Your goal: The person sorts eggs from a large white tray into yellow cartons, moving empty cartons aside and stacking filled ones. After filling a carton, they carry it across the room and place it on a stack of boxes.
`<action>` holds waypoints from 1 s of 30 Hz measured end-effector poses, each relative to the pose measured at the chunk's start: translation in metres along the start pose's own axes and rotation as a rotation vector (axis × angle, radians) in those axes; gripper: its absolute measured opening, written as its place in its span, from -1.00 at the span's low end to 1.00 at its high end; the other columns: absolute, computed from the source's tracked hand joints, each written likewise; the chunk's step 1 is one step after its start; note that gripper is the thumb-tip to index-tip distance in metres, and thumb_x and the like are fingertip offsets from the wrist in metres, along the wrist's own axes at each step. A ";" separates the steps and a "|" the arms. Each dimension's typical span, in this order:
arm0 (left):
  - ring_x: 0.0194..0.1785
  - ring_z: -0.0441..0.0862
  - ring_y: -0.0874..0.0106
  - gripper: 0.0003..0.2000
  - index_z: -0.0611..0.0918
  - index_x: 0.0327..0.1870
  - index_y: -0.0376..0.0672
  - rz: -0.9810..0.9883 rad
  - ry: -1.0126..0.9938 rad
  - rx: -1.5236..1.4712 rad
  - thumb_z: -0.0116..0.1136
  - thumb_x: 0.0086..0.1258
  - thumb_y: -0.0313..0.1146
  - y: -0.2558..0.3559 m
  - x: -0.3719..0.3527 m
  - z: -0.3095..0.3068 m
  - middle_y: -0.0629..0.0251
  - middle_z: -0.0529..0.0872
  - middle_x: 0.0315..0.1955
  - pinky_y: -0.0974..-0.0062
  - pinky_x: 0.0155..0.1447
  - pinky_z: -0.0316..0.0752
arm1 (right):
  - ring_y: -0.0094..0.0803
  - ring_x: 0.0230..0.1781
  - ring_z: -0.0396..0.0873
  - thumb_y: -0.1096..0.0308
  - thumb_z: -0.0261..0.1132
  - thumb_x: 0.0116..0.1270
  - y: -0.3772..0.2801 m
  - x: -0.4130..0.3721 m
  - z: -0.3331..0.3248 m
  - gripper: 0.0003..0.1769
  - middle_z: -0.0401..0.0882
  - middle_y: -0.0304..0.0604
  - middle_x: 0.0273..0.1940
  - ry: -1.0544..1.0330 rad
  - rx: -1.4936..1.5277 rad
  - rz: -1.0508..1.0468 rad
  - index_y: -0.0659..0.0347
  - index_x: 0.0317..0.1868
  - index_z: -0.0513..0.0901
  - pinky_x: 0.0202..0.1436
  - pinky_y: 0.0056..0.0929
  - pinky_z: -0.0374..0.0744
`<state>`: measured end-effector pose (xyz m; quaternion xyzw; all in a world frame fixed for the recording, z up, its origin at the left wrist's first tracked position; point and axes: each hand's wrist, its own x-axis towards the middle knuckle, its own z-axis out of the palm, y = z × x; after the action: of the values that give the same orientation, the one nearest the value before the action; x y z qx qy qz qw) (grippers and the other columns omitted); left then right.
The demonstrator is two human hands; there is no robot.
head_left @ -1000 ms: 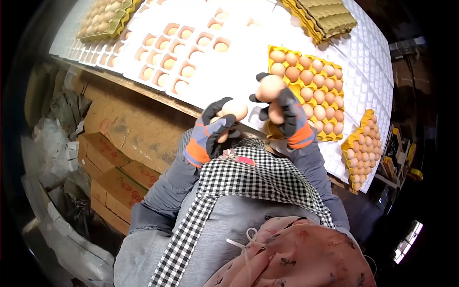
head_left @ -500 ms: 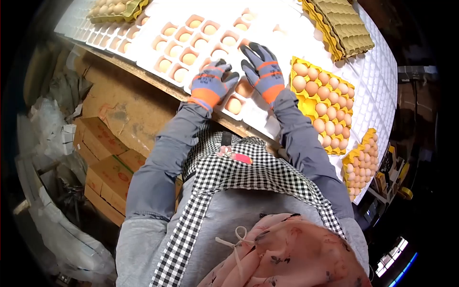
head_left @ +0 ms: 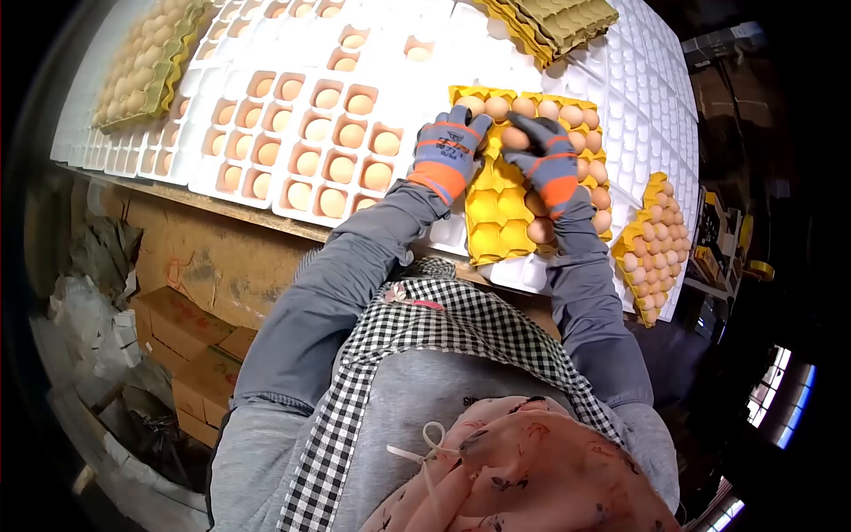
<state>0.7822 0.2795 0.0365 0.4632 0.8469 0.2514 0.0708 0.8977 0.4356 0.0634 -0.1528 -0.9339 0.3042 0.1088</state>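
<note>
A yellow egg tray (head_left: pixel 498 235) lies at the table's front, with brown eggs at its back and right and bare cups at front left. My right hand (head_left: pixel 551 164), in a grey and orange glove, is over the tray with its fingers closed on an egg (head_left: pixel 515 138). At the tray's left edge is my left hand (head_left: pixel 449 152), gloved alike, its fingers curled beside the back-left eggs. Whatever those fingers hold is hidden. Left of it, a white foam tray (head_left: pixel 292 184) has eggs sitting in its square cells.
A tilted tray of eggs (head_left: pixel 656 244) stands at the right edge. Another egg tray (head_left: pixel 146 66) stands at the far left. Stacked empty egg trays (head_left: pixel 567 22) lie at the back. Cardboard boxes (head_left: pixel 191 341) sit below the table at left.
Both hands have moved from the white foam cells to the yellow tray. More eggs sit in the foam cells, and fewer in the yellow tray. The view has shifted rightward.
</note>
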 end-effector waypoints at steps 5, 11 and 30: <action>-0.03 0.55 0.36 -0.59 0.50 0.04 -0.23 -0.223 0.439 -1.536 0.29 0.15 -0.42 -0.025 0.002 0.000 0.16 0.53 -0.05 0.52 0.04 0.51 | -0.38 -0.06 0.57 0.19 0.28 0.29 0.013 0.005 -0.061 -0.52 0.55 -0.18 0.02 0.135 0.851 0.383 0.24 0.16 0.51 0.04 -0.49 0.55; 0.01 0.59 0.10 -0.60 0.53 0.05 -0.02 0.039 -0.132 0.319 0.28 0.15 -0.32 -0.002 0.050 -0.015 0.21 0.59 -0.03 0.26 0.02 0.55 | -0.33 -0.12 0.60 -0.06 0.34 0.21 -0.001 0.037 -0.014 -0.40 0.62 -0.12 -0.12 -0.297 -0.671 0.381 0.12 0.15 0.55 -0.02 -0.34 0.53; 0.15 0.50 0.23 -0.52 0.51 0.22 -0.09 -0.166 0.277 -1.426 0.21 0.35 -0.08 -0.022 -0.019 -0.051 0.11 0.47 0.19 0.25 0.10 0.57 | -0.07 0.24 0.38 0.19 0.39 0.22 0.022 0.031 -0.035 -0.38 0.26 -0.06 0.37 0.061 0.486 0.061 0.01 0.30 0.46 0.03 -0.26 0.59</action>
<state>0.7582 0.2359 0.0680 0.2025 0.5107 0.7920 0.2662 0.8839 0.4827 0.0811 -0.1595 -0.8245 0.5184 0.1612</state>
